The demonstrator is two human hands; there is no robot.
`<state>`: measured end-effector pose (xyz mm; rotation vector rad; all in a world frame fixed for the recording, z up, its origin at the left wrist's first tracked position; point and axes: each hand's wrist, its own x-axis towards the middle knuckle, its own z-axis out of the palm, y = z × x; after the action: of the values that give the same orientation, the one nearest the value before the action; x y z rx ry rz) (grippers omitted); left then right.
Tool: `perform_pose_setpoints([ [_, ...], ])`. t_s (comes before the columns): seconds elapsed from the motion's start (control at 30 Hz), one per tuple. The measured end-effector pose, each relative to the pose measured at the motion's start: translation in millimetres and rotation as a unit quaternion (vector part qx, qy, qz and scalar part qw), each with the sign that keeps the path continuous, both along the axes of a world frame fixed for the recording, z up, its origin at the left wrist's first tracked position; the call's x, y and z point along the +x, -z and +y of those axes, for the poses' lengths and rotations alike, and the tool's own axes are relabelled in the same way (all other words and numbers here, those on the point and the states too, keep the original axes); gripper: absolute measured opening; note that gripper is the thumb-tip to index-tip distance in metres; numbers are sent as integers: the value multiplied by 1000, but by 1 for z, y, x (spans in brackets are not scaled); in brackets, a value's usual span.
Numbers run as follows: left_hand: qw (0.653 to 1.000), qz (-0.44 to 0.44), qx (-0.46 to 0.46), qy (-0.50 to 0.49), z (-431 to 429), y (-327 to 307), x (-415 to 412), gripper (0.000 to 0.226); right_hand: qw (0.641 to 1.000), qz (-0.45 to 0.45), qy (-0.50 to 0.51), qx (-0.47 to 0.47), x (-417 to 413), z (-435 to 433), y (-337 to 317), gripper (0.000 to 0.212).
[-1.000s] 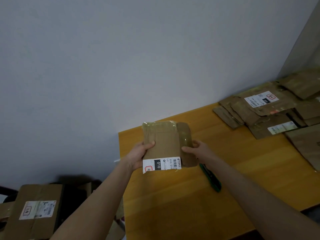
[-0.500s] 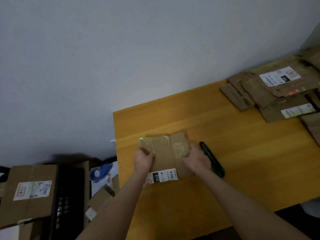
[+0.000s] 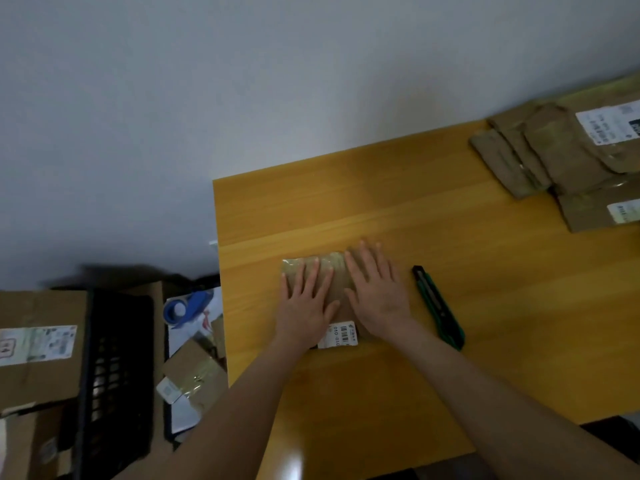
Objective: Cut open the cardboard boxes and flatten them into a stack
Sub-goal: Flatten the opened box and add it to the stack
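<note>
Left grip [image 3: 304,306] and right grip [image 3: 377,292] lie spread, palms pressing the small box [image 3: 341,335] flat on the table [image 3: 346,202]. Well to their right sits the flattened stack [image 3: 554,154] (several done); the sealed boxes [image 3: 34,341] on the floor to their left look uncut.

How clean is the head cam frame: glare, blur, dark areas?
Head view: dim overall; a glare patch on the table near its front edge; sheen on the taped box under the left hand and right hand; floor boxes and crate at left dark and soft; the flattened stack is cropped by the right edge.
</note>
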<state>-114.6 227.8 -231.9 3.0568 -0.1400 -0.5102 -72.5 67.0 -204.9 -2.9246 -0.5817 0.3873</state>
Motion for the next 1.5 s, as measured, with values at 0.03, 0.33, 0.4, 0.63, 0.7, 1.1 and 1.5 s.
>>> perform_pose_setpoints([
  [0.03, 1000, 5, 1, -2, 0, 3, -1, 66, 1000, 8, -23, -10, 3, 2, 6, 63],
  [0.33, 997, -61, -44, -8, -1, 10, -4, 64, 999, 13, -31, -41, 3, 7, 47, 61],
  [0.4, 997, -61, -49, -5, -1, 10, -6, 65, 999, 5, -26, -32, 1, 7, 42, 62],
  [0.63, 997, -67, -35, -3, 1, 11, -1, 66, 999, 15, -18, -37, 8, 8, 39, 64],
  [0.7, 997, -68, -34, -7, 1, 12, 1, 67, 998, 22, -22, -49, 9, 8, 43, 61],
  [1.1, 999, -36, -21, -31, 1, 19, -4, 68, 998, 22, -29, -49, 6, 7, 52, 59],
  [1.5, 945, -8, -142, -293, 1, -17, -17, 94, 972, 77, 216, -55, -26, -76, 7, 71],
])
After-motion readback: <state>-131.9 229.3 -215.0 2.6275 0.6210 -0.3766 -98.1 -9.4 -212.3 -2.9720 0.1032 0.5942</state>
